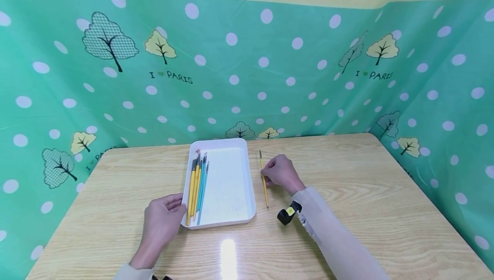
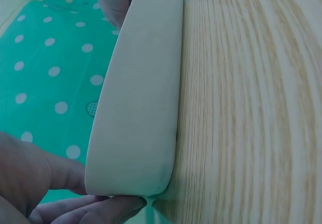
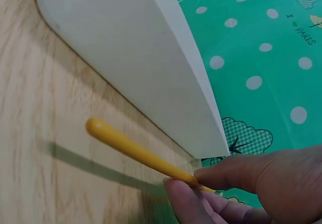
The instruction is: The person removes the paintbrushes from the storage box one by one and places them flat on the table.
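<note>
From my end I see the right hand (image 1: 281,172) just beyond the right side of the white tray (image 1: 229,177), its thumb and fingers pinching a thin yellow brush (image 1: 266,194) near the middle. The brush lies outside the tray, beside its right wall and apart from it, with the dark bristles pointing to the far edge of the surface (image 1: 347,185) and the handle end toward me. My right wrist view shows that rounded end lifted off the wood, its shadow falling below.

My left hand (image 1: 164,220) grips the tray at its near left corner, thumb and fingers curled about the wall; the left wrist view shows them against the end of that wall, with the tray sitting flat on the surface.

Inside the tray, along its left side, I have yellow brushes (image 1: 191,194) nearest the left wall and slimmer teal brushes (image 1: 204,190) next to them, bristles all toward the far end. The rest of the tray floor is bare white. A black strap-on camera (image 1: 285,215) sits at my right cuff, and a green dotted cloth (image 1: 247,48) hangs behind the surface.
</note>
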Demonstrator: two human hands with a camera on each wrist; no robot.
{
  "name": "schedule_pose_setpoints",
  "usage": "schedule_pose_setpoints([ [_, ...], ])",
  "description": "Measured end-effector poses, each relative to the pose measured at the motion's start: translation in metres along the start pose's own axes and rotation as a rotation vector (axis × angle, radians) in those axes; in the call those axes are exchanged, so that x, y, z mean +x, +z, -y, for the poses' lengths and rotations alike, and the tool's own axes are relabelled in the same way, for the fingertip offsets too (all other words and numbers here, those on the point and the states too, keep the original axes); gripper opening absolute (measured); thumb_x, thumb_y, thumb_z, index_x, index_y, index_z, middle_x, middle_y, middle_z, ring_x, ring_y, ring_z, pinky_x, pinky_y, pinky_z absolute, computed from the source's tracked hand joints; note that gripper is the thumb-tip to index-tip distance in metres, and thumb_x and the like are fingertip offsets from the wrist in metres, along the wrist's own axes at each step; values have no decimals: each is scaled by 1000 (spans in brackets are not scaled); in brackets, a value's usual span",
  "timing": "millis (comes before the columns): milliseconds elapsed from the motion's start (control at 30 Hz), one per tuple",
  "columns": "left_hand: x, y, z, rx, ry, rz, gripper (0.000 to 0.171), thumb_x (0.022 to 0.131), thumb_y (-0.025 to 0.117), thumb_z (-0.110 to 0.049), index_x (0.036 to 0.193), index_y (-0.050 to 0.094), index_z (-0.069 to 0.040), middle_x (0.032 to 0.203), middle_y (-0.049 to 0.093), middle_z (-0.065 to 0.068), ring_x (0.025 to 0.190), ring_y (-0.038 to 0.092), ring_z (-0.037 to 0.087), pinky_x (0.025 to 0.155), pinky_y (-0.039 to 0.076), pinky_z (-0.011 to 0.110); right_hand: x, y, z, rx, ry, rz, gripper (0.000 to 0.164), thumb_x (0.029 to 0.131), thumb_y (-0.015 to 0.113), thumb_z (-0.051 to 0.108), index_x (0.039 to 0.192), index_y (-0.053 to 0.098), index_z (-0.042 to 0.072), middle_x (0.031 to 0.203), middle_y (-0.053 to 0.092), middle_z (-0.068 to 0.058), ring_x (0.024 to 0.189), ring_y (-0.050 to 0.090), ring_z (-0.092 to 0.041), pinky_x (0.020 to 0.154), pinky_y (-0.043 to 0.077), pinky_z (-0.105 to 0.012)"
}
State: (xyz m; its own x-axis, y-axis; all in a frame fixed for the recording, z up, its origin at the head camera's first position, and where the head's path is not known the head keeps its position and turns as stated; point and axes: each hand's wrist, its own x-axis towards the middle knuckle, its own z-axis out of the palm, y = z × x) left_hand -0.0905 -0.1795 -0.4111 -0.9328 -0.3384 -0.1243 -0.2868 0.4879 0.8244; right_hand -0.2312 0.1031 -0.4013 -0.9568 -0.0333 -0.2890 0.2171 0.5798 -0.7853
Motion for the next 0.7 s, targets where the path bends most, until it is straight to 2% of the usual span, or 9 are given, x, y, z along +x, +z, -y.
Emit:
schedule_pose_setpoints([
  [333,1,1,0,6,3,1,34,96,61,-8,126,67,6,121,71,27,112,72,39,81,67,31,6,5,-10,-47,-23,-28,11,89,74,5,79,70,2,77,73,-10,59,71,-16,57,65,-26],
  [700,1,3,1,12,12,-6,34,96,61,-8,126,67,7,120,71,28,111,72,39,80,67,31,7,9,-16,-86,-90,-63,17,85,74,4,69,70,3,64,72,-8,55,69,-16,52,61,-26],
])
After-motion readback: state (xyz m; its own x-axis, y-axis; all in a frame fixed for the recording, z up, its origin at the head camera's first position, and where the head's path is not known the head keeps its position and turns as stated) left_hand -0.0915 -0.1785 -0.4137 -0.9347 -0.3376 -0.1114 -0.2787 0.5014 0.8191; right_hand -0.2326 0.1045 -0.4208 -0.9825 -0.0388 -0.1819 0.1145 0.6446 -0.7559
